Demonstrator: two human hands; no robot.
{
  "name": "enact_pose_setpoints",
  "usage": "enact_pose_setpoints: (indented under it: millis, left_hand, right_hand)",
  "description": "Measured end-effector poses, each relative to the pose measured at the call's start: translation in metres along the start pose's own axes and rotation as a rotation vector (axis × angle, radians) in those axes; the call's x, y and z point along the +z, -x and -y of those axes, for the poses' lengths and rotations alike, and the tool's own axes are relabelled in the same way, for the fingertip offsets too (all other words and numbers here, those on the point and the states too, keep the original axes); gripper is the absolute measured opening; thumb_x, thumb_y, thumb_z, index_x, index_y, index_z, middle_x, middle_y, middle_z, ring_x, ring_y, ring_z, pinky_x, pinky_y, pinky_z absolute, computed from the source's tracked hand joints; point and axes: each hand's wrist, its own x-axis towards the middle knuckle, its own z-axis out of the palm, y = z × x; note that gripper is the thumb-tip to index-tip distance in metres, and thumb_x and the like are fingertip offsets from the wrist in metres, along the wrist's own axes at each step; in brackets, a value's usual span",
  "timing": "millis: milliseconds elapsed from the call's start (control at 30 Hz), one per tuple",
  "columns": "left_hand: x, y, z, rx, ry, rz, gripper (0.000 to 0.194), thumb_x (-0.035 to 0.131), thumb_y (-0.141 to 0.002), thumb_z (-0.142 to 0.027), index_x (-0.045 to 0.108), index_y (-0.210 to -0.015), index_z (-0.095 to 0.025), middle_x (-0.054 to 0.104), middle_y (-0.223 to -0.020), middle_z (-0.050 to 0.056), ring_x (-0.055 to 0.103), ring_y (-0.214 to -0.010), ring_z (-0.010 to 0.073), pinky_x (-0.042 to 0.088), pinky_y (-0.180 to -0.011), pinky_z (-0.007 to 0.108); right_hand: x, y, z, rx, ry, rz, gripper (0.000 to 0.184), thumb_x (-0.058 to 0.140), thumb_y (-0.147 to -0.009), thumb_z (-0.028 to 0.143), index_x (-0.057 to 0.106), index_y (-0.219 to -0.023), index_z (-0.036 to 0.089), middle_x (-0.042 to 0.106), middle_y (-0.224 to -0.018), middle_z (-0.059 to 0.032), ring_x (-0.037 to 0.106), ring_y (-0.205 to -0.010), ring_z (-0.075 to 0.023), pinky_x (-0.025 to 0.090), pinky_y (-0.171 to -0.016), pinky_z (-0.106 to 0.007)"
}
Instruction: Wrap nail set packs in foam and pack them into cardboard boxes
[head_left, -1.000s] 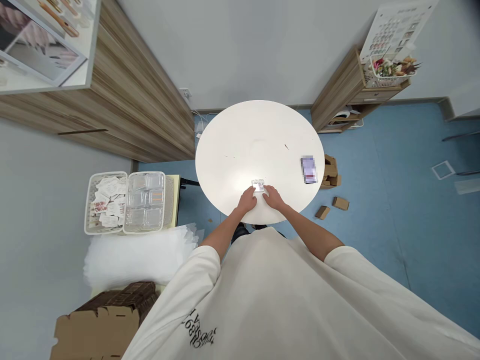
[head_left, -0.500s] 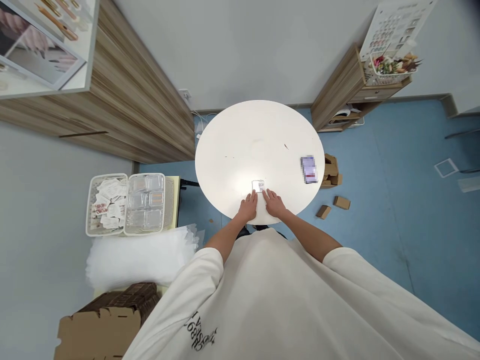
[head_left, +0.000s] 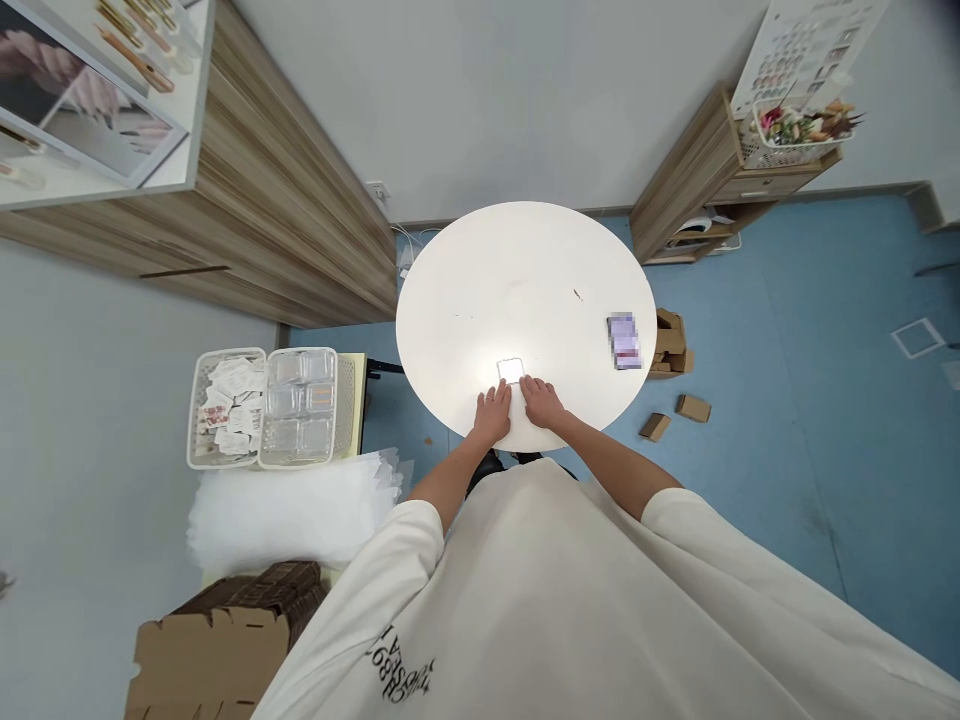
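Note:
A small, flat, square packet [head_left: 511, 370] with a shiny, bright white top lies near the front edge of the oval white table [head_left: 517, 260]. My left hand [head_left: 493, 412] rests palm down, its outstretched fingertips at the packet's near left corner. At the near right corner, the extended fingers of my right hand [head_left: 541, 402] touch or almost touch the packet. Neither hand is closed around it. Toward the table's right edge lies a purple pack [head_left: 624, 341], blurred by pixels.
Left of me, an open white plastic case [head_left: 300, 455] holds paper slips and clear compartments. White foam sheets [head_left: 285, 515] and stacked brown cardboard [head_left: 210, 660] lie below it. Small brown boxes [head_left: 693, 408] sit on the floor at right. Wooden cabinets [head_left: 300, 170] stand along the wall.
The packet showed print on top before; now its face looks plain bright white. Both hands have stayed at its near edge, shifting only slightly. The whole view has moved a little.

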Motion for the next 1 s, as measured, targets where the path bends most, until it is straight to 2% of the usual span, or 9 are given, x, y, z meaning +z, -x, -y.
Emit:
enact_pose_setpoints:
  millis: [200,333,433,533,667,767,867,1000]
  left_hand:
    - [-0.017,0.001,0.038,-0.110,0.015,-0.021,0.082,0.044,-0.089,-0.014,0.013,-0.165,-0.022,0.006,-0.172,0.006,0.021,-0.154,0.0359,0.017,-0.124,0.057]
    - [-0.026,0.000,0.061,-0.182,0.019,-0.005,0.081,0.044,-0.089,-0.013,0.015,-0.164,-0.022,0.004,-0.172,0.005,0.027,-0.151,0.0361,0.024,-0.121,0.057]
    - [-0.028,0.000,0.070,-0.189,0.049,-0.001,0.081,0.045,-0.088,-0.013,0.015,-0.163,-0.021,0.001,-0.172,0.007,0.029,-0.149,0.0355,0.032,-0.116,0.054]
    - [-0.025,0.006,0.072,-0.180,0.073,-0.022,0.081,0.047,-0.088,-0.014,0.015,-0.162,-0.018,-0.003,-0.172,0.010,0.026,-0.151,0.0358,0.036,-0.113,0.052]
    - [-0.019,0.026,0.074,-0.212,0.090,-0.038,0.078,0.050,-0.089,-0.017,0.021,-0.160,-0.017,-0.003,-0.172,0.013,0.025,-0.152,0.0366,0.035,-0.115,0.051]
    - [-0.014,0.048,0.079,-0.272,0.110,-0.056,0.074,0.051,-0.090,-0.019,0.024,-0.159,-0.017,0.001,-0.172,0.014,0.023,-0.153,0.0363,0.032,-0.118,0.050]
    - [-0.010,0.071,0.089,-0.340,0.143,-0.089,0.072,0.049,-0.092,-0.021,0.026,-0.159,-0.017,0.006,-0.171,0.014,0.024,-0.153,0.0355,0.032,-0.118,0.048]
    - [-0.004,0.105,0.107,-0.445,0.197,-0.111,0.069,0.048,-0.095,-0.027,0.025,-0.160,-0.020,0.010,-0.171,0.014,0.024,-0.153,0.0360,0.031,-0.118,0.049]
  right_hand:
    - [-0.003,-0.039,0.028,-0.115,-0.083,-0.056,0.081,0.048,-0.088,0.019,0.020,-0.163,0.011,0.025,-0.167,-0.0162,0.023,-0.151,-0.0359,0.024,-0.120,-0.052]
    - [-0.005,-0.059,0.050,-0.147,-0.117,-0.059,0.082,0.051,-0.087,0.019,0.021,-0.163,0.011,0.027,-0.166,-0.0171,0.025,-0.149,-0.0386,0.026,-0.118,-0.054]
    - [-0.009,-0.065,0.057,-0.144,-0.114,-0.035,0.082,0.051,-0.087,0.018,0.021,-0.163,0.013,0.027,-0.166,-0.0165,0.026,-0.148,-0.0389,0.029,-0.116,-0.054]
    - [-0.015,-0.060,0.055,-0.156,-0.139,-0.003,0.083,0.050,-0.089,0.019,0.016,-0.164,0.016,0.025,-0.167,-0.0149,0.026,-0.149,-0.0373,0.031,-0.115,-0.052]
    - [-0.025,-0.046,0.049,-0.149,-0.181,0.047,0.084,0.050,-0.092,0.024,0.010,-0.165,0.022,0.036,-0.162,-0.0153,0.038,-0.142,-0.0363,0.033,-0.113,-0.050]
    - [-0.031,-0.038,0.054,-0.155,-0.152,0.059,0.082,0.048,-0.094,0.027,0.008,-0.165,0.021,0.041,-0.157,-0.0176,0.045,-0.136,-0.0360,0.035,-0.110,-0.048]
    - [-0.037,-0.035,0.072,-0.197,-0.098,0.053,0.077,0.045,-0.096,0.027,0.010,-0.164,0.020,0.038,-0.158,-0.0184,0.044,-0.137,-0.0360,0.036,-0.109,-0.048]
    - [-0.040,-0.033,0.109,-0.279,-0.042,0.072,0.068,0.042,-0.099,0.027,0.019,-0.162,0.019,0.036,-0.160,-0.0174,0.043,-0.137,-0.0354,0.038,-0.108,-0.047]
